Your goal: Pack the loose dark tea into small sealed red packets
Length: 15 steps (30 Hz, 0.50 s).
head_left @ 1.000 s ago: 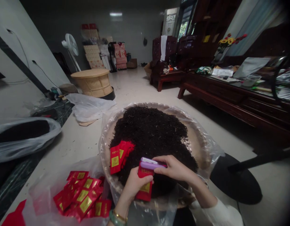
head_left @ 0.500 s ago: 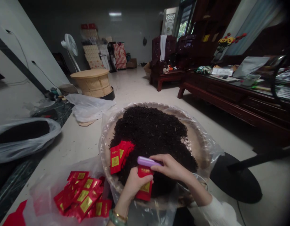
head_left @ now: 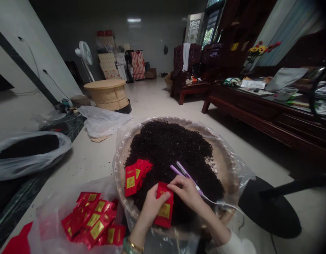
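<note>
My left hand (head_left: 150, 206) grips a small red packet with a gold label (head_left: 164, 210) over the near edge of a big round tray (head_left: 226, 158) heaped with dark loose tea (head_left: 170, 148). My right hand (head_left: 188, 192) pinches the packet's top edge. A purple clamp-like sealer (head_left: 184, 173) with a white cord lies open on the tea, just beyond my right fingers. A bunch of red packets (head_left: 136, 173) stands stuck in the tea to the left.
A clear plastic bag with several red packets (head_left: 94, 222) lies at the lower left. A bag of dark tea (head_left: 25, 151) sits at far left. A round wooden stool (head_left: 107, 93), a fan (head_left: 85, 56) and dark wooden furniture (head_left: 271, 109) stand beyond.
The purple sealer, which my right hand held clamped over the packet's top, now lies open on the tea. My right fingers have moved to the packet's top edge.
</note>
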Each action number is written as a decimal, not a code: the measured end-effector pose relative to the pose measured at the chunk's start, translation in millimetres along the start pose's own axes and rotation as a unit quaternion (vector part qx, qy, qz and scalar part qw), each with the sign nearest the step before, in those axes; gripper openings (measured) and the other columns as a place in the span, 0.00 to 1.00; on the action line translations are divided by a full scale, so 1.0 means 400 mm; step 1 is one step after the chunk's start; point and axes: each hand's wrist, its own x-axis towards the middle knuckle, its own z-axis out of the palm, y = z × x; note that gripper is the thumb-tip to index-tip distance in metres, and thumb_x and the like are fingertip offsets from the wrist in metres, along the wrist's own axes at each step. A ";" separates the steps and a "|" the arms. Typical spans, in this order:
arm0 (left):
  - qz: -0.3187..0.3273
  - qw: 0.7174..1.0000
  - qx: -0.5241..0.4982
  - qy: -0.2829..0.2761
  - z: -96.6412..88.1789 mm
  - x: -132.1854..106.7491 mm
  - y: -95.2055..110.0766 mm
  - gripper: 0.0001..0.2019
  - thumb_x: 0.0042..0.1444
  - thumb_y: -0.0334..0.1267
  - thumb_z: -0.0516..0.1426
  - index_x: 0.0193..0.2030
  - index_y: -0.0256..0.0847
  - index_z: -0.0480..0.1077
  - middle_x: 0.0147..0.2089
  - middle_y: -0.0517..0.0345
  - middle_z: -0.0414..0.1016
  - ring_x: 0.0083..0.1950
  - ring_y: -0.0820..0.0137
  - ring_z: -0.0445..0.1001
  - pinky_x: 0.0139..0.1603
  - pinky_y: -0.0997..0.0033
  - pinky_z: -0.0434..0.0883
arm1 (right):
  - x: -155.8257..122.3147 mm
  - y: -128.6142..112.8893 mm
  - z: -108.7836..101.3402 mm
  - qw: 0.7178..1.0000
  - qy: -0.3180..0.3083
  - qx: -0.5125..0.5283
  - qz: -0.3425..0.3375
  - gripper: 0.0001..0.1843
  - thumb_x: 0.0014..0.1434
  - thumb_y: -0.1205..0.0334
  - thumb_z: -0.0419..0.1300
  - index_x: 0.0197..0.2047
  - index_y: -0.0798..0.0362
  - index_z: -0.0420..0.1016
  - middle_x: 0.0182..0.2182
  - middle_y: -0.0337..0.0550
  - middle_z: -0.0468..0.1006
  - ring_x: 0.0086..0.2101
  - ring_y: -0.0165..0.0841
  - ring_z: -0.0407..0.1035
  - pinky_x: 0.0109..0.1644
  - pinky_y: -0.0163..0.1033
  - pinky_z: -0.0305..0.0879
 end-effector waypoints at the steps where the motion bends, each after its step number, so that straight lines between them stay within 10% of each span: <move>1: 0.022 1.000 -0.001 0.012 0.001 0.000 0.004 0.22 0.37 0.47 0.70 0.37 0.36 0.74 0.29 0.56 0.79 0.29 0.66 0.78 0.31 0.71 0.72 | -0.005 -0.009 0.011 1.000 -0.004 0.017 0.005 0.16 0.59 0.51 0.59 0.27 0.52 0.77 0.26 0.44 0.77 0.30 0.36 0.71 0.35 0.40 0.67; 8: 0.108 0.988 0.014 0.112 0.015 -0.009 0.010 0.16 0.43 0.50 0.66 0.24 0.36 0.77 0.22 0.58 0.76 0.25 0.71 0.70 0.27 0.75 0.65 | -0.026 -0.009 0.019 0.994 -0.061 0.086 0.043 0.16 0.58 0.48 0.59 0.27 0.51 0.75 0.26 0.44 0.77 0.29 0.37 0.70 0.32 0.40 0.65; 15: 0.099 0.991 -0.033 0.083 0.028 -0.017 -0.001 0.23 0.47 0.57 0.62 0.29 0.34 0.79 0.25 0.54 0.79 0.28 0.67 0.73 0.30 0.71 0.67 | -0.038 -0.013 0.029 0.996 -0.046 0.071 0.037 0.21 0.58 0.42 0.56 0.24 0.51 0.70 0.24 0.43 0.74 0.28 0.38 0.68 0.32 0.40 0.64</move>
